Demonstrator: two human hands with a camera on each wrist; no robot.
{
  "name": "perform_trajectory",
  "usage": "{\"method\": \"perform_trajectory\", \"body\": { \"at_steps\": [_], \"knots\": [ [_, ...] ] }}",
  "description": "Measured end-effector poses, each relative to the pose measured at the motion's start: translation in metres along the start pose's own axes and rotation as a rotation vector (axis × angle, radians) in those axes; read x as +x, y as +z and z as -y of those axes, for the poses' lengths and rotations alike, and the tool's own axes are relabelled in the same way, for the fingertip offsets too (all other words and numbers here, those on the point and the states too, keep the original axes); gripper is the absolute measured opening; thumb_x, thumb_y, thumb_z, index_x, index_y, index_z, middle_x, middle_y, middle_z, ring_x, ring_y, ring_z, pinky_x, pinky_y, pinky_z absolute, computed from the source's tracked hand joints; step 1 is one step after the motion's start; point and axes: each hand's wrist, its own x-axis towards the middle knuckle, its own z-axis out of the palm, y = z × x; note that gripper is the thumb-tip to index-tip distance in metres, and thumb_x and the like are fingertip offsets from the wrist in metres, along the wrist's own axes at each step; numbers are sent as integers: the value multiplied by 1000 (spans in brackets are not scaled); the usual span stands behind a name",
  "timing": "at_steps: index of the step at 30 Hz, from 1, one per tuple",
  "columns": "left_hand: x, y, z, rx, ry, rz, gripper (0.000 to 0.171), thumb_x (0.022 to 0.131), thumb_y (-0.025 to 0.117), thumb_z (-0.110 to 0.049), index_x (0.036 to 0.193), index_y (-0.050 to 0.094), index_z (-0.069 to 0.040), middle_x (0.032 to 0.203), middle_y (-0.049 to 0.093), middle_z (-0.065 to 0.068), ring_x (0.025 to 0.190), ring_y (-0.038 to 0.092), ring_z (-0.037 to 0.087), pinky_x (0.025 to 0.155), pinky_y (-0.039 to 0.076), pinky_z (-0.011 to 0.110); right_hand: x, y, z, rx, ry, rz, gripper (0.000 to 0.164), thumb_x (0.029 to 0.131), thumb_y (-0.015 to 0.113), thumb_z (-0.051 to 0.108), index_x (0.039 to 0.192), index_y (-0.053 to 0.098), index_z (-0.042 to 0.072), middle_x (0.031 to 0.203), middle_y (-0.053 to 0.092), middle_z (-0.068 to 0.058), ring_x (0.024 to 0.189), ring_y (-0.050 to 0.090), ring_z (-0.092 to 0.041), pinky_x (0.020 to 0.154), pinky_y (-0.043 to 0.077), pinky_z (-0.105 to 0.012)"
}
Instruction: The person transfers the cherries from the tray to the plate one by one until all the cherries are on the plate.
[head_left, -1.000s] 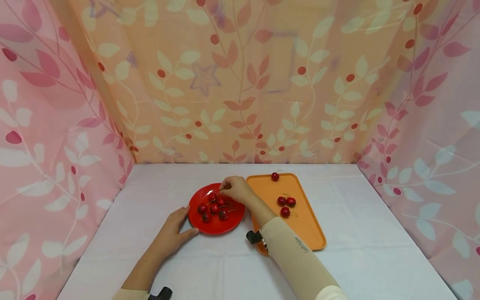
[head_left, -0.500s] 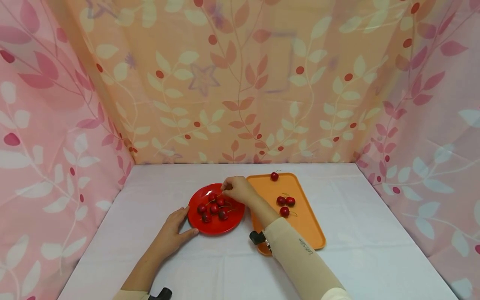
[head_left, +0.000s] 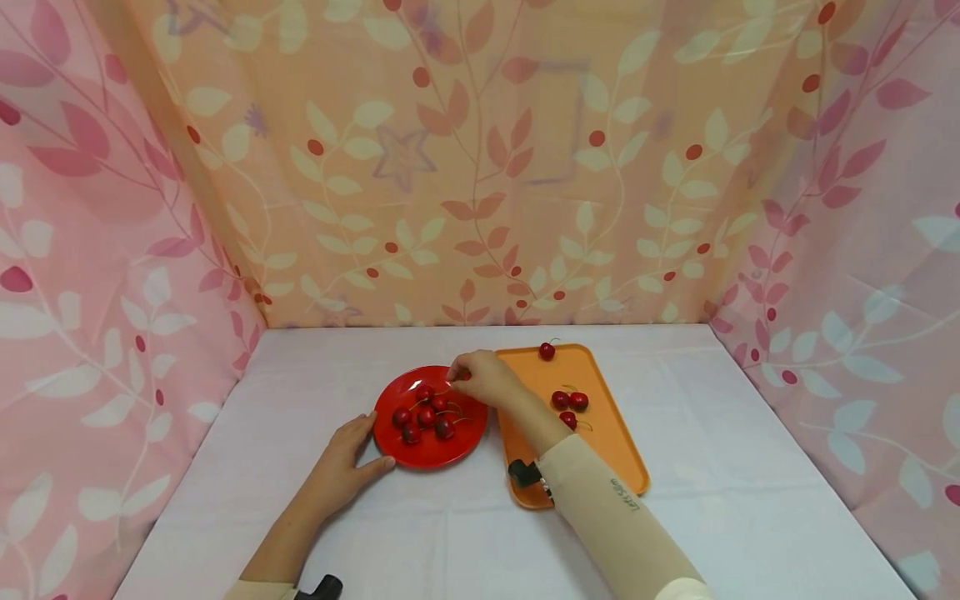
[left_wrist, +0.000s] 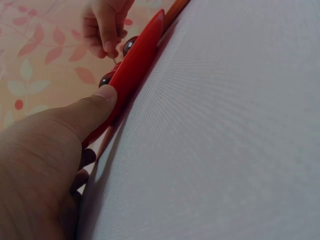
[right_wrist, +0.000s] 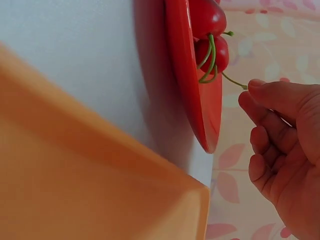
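Several dark red cherries (head_left: pixel 426 417) with thin stems lie bunched on a round red plate (head_left: pixel 427 458). My left hand (head_left: pixel 347 462) holds the plate's left edge, thumb over the rim (left_wrist: pixel 131 75). My right hand (head_left: pixel 486 379) is above the plate's back right side, thumb and index fingertips close together. In the right wrist view a cherry stem (right_wrist: pixel 234 81) ends right at the tips of that right hand (right_wrist: pixel 280 135), its knobbed end showing just outside them. Cherries (right_wrist: pixel 212 52) sit at the plate's rim there.
An orange rectangular tray (head_left: pixel 615 450) lies right of the plate, under my right forearm. On it are a cherry (head_left: pixel 547 351) at the back edge, a touching pair (head_left: pixel 570 401), and another cherry (head_left: pixel 567 420) partly behind the forearm. Patterned curtains (head_left: pixel 480 167) enclose the white table.
My right hand has drawn slightly right, away from the cherries, and its forearm now overlaps a cherry on the tray. The left hand, plate and cherries have stayed put.
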Motion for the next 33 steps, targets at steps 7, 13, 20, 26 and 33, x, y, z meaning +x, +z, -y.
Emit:
{"method": "perform_trajectory", "body": {
  "at_steps": [7,13,20,26,33],
  "knots": [
    [0,0,1,8,16,-8,95,88,76,-53,161,33,-8,162,36,19,151,29,40,117,32,65,-9,-13,3,1,0,9,7,94,75,18,101,76,21,93,72,10,93,61,-15,86,56,-25],
    [0,0,2,5,18,-9,96,88,76,-54,161,33,-9,163,36,18,151,29,40,116,34,65,-13,-29,4,-29,-15,-7,10,94,75,17,104,78,18,94,74,7,99,62,-22,85,54,-29],
    [-1,-1,1,8,13,-11,95,88,76,-54,161,33,-10,163,36,18,152,28,40,116,34,65,-17,-46,0,-97,-38,-30,14,93,76,17,106,78,13,94,74,5,96,59,-18,85,54,-32],
    [0,0,1,-9,9,-5,96,87,77,-53,161,34,-9,163,37,18,152,28,40,117,32,64,-23,-62,-7,-137,-71,-55,12,92,77,16,104,78,14,94,74,5,96,59,-19,86,54,-33],
    [0,0,1,-9,7,-4,96,87,78,-52,160,34,-9,162,37,18,151,29,40,116,34,64,-27,-79,-21,-137,-97,-91,12,92,77,16,104,78,13,96,75,5,97,66,-22,89,57,-36]
  ]
}}
